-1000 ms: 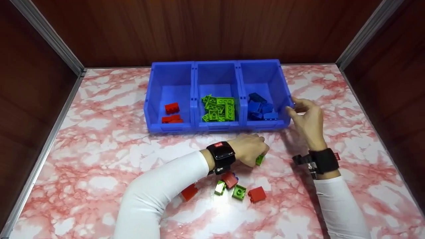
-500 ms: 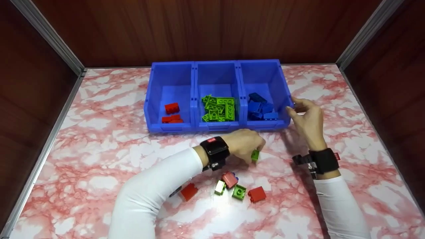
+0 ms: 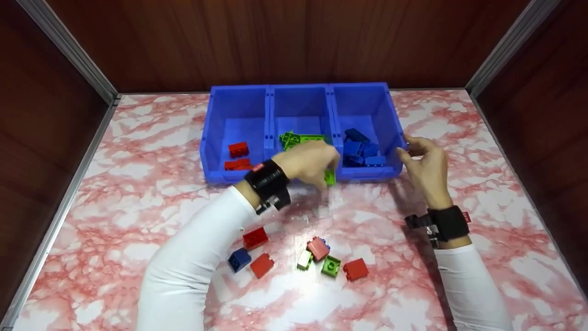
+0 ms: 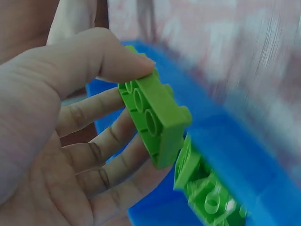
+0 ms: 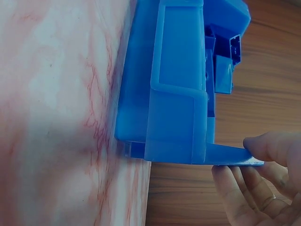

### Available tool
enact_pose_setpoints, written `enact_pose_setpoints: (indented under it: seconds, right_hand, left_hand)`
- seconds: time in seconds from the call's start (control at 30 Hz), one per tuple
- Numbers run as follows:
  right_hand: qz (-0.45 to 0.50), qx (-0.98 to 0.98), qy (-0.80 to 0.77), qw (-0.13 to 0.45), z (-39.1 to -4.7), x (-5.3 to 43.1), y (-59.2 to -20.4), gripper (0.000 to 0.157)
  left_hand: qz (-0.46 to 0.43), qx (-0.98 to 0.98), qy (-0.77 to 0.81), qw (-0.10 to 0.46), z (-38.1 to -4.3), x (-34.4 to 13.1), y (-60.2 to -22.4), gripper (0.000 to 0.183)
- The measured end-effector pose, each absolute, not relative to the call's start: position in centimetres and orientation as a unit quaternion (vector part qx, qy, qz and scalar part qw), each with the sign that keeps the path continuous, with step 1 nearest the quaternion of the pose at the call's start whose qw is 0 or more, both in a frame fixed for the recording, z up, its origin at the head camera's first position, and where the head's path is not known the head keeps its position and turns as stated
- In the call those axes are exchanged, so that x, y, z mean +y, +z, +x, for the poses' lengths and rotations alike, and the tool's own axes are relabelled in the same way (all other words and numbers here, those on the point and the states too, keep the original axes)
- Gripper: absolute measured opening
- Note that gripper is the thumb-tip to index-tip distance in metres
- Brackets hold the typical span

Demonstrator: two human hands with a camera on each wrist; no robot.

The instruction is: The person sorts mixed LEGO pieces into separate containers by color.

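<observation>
A green building block (image 4: 162, 106) with round studs is pinched between the thumb and fingers of my left hand (image 3: 307, 161). That hand is over the front edge of the middle compartment of a blue three-part bin (image 3: 301, 103). Green blocks (image 4: 216, 202) lie in this compartment, partly hidden by the hand in the head view. My right hand (image 3: 427, 170) grips the bin's right side wall (image 5: 230, 155), thumb on one face and fingers on the other.
Red blocks (image 3: 238, 149) lie in the left compartment, and blue blocks (image 3: 363, 151) in the right one. Nearer on the marbled table are loose red blocks (image 3: 356, 269), green blocks (image 3: 330, 266) and a dark blue block (image 3: 239, 260). Wood panels enclose the table.
My left hand has carried the green block from the table up and leftward to the middle compartment. Its arm has uncovered a red and a dark blue block. The right hand stays put.
</observation>
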State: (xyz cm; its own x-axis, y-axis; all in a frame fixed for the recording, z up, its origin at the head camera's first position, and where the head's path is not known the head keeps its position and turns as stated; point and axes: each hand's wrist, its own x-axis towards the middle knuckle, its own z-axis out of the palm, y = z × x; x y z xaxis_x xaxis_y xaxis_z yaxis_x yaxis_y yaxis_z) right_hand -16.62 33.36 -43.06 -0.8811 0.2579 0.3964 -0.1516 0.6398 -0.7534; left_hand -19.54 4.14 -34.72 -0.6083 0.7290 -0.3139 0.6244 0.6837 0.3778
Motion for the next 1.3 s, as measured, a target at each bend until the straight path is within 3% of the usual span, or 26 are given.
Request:
enact_pose_setpoints:
  seconds: [0.3,0.6,0.77,0.97,1.13,1.3]
  right_hand:
    - [-0.038,-0.879,0.413,0.238,-16.7,33.6,-43.3,0.032]
    - [-0.037,-0.878,0.417,0.232,-16.7,33.4,-43.4,0.032]
    - [-0.039,-0.880,0.416,0.227,-16.7,33.4,-43.2,0.033]
    - [-0.044,-0.881,0.414,0.225,-16.7,33.4,-43.2,0.033]
    - [-0.047,-0.884,0.411,0.219,-16.7,33.3,-43.1,0.033]
    - [-0.044,-0.881,0.414,0.224,-16.7,33.5,-43.1,0.033]
  left_hand:
    - [0.282,0.938,0.144,0.141,-23.9,2.4,-35.2,0.029]
    - [0.245,0.955,0.136,0.099,-26.5,2.5,-36.5,0.024]
    - [0.244,0.958,0.116,0.097,-26.8,2.7,-37.3,0.013]
    - [0.238,0.956,0.119,0.120,-26.6,3.0,-38.1,0.029]
    - [0.223,0.957,0.125,0.134,-26.3,2.9,-38.1,0.020]
    - [0.244,0.956,0.129,0.100,-25.1,2.8,-37.3,0.024]
